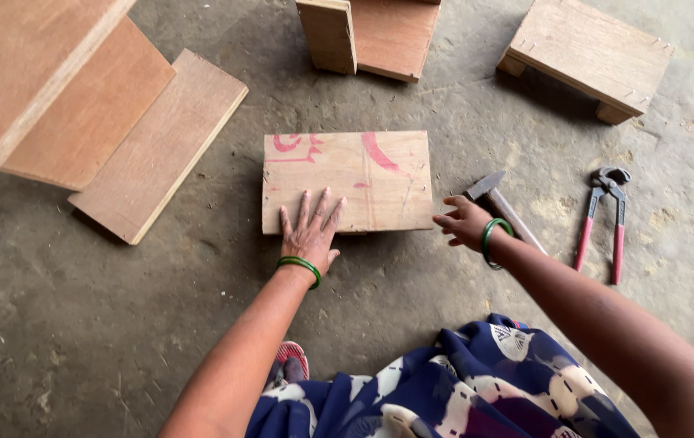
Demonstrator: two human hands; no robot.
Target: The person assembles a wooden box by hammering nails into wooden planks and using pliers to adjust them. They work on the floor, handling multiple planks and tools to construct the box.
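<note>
A rectangular plywood board with red marks lies flat on the concrete floor in front of me. My left hand rests palm down on its near edge, fingers spread. My right hand hovers just off the board's right corner, fingers loosely curled, holding nothing. A hammer with a wooden handle lies on the floor right under and behind that hand; whether the hand touches it I cannot tell. Both wrists wear green bangles.
Red-handled pincers lie to the right. A small wooden stool stands at the back right, a partly built wooden box at the back centre. Several plywood boards are stacked at the left.
</note>
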